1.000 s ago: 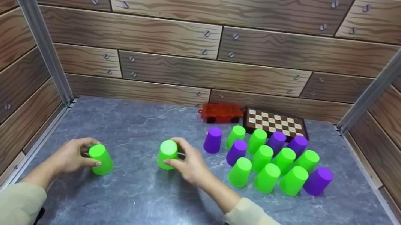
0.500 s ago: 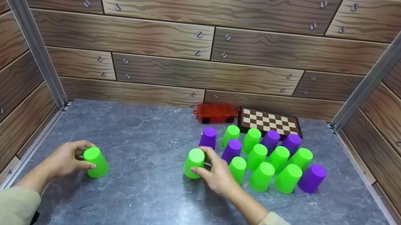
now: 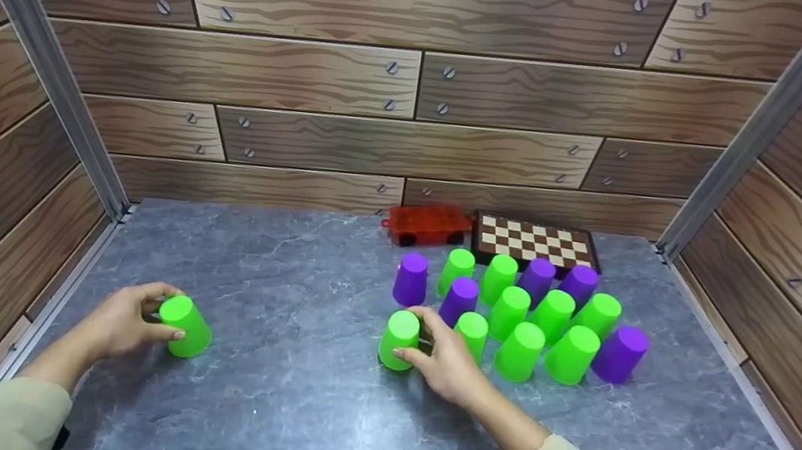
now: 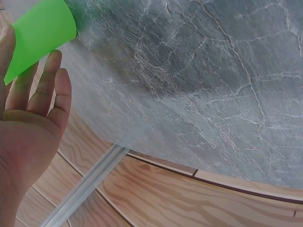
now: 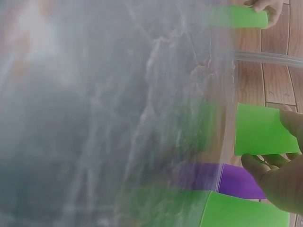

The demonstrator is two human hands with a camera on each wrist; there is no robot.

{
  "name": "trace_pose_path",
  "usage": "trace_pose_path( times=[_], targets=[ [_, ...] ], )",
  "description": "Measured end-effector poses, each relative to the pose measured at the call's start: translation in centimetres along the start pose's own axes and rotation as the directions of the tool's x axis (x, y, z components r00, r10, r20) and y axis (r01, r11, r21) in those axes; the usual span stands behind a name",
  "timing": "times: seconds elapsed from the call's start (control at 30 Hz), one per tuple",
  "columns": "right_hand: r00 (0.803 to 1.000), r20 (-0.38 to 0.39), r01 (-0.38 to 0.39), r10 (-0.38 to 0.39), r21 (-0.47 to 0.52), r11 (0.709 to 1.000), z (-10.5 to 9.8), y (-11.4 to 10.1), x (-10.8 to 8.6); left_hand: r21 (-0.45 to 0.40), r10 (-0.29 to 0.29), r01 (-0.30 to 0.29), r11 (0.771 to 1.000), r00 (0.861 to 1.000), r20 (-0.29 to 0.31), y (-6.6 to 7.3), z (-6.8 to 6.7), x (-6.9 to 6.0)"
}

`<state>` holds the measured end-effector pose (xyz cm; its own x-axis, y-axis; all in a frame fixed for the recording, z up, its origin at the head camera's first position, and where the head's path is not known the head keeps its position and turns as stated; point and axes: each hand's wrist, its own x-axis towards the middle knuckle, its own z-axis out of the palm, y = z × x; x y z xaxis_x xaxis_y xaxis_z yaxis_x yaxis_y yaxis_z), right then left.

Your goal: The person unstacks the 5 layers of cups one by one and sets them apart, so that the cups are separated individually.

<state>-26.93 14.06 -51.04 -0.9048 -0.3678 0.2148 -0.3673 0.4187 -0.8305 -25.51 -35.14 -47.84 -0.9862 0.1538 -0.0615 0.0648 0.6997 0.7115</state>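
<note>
My left hand (image 3: pixel 125 322) holds an upside-down green cup (image 3: pixel 185 327) between thumb and fingers at the left of the table; the left wrist view shows this cup (image 4: pixel 45 33) at its upper left corner. My right hand (image 3: pixel 449 363) pinches another upside-down green cup (image 3: pixel 399 339) at the left end of the front row of cups. In the right wrist view this cup (image 5: pixel 262 132) sits between thumb and fingers, near a purple cup (image 5: pixel 241 182). A green cup (image 3: pixel 472 331) stands just behind the right hand, which partly hides it.
Several upside-down green cups (image 3: pixel 518 353) and purple cups (image 3: pixel 620 356) stand in rows on the right of the grey marbled table (image 3: pixel 259 405). Behind them lie a red toy wagon (image 3: pixel 427 224) and a checkered board (image 3: pixel 535 242). Wood-patterned walls (image 3: pixel 327 81) enclose the table.
My right hand has carried its green cup rightward from mid-table to beside the front row and lowered it. My left hand keeps its cup in about the same place; the view shifted slightly.
</note>
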Motion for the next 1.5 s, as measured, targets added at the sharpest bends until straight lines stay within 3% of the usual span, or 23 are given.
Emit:
trace_pose_path(
  times=[0.43, 0.63, 0.73, 0.9, 1.03, 1.13, 1.37, 1.5],
  targets=[
    [0.999, 0.045, -0.017, 0.019, -0.048, 0.999, 0.0, 1.0, 0.0, -0.017, 0.005, -0.005, 1.000, 1.000, -0.011, -0.2, 0.1, -0.3],
    [0.999, 0.036, -0.001, 0.004, -0.085, 0.996, -0.3, 1.3, 0.0, -0.008, 0.060, -0.060, 0.998, 0.997, -0.047, 1.2, 1.1, 0.4],
    [1.000, 0.023, -0.002, 0.004, -0.093, 0.996, -0.4, 1.3, -0.1, -0.015, 0.127, -0.129, 0.992, 0.987, -0.094, 3.2, 2.3, 1.5],
    [1.000, 0.012, -0.020, 0.021, -0.082, 0.996, -0.6, 1.5, -0.1, -0.046, 0.231, -0.240, 0.970, 0.961, -0.150, 7.8, 5.5, 4.6],
    [1.000, 0.014, -0.026, 0.026, -0.061, 0.998, -0.5, 1.7, -0.3, -0.060, 0.286, -0.296, 0.953, 0.949, -0.133, 10.9, 9.0, 7.1],
    [1.000, 0.013, -0.021, 0.022, -0.061, 0.998, -0.3, 1.8, -0.4, -0.046, 0.321, -0.327, 0.944, 0.942, -0.101, 12.5, 11.2, 8.6],
    [1.000, 0.010, -0.012, 0.013, -0.054, 0.998, 0.1, 1.8, -0.5, -0.056, 0.251, -0.255, 0.965, 0.965, -0.072, 14.8, 14.0, 10.6],
    [1.000, 0.006, -0.015, 0.016, -0.065, 0.998, 0.1, 1.8, -0.4, -0.057, 0.244, -0.248, 0.967, 0.967, -0.070, 15.3, 14.8, 11.3]
  ],
)
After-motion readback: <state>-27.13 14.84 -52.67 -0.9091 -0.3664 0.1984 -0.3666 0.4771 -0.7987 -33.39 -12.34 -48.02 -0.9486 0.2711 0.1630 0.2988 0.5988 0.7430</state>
